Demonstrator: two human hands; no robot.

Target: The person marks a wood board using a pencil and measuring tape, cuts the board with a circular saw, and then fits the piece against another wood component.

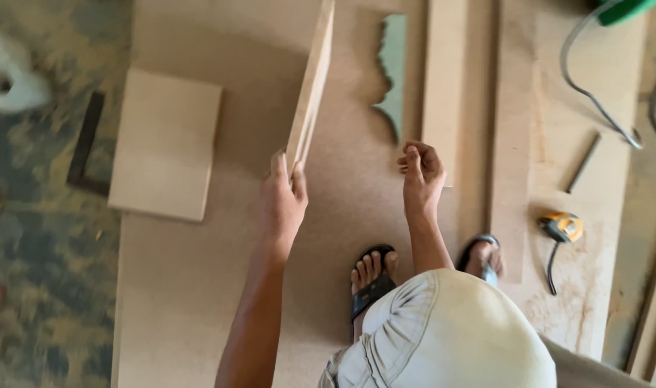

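My left hand point(283, 197) grips the near end of the board point(310, 86), which stands on edge with its long axis running straight away from me, while my right hand point(421, 172), loosely curled and empty, hovers beside it.

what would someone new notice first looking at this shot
First, the board held on edge in the left hand, up the middle of the view. Beside it the right hand hangs curled and apparently empty above a big sheet on the floor. A yellow tape measure lies at right, near the sandalled feet.
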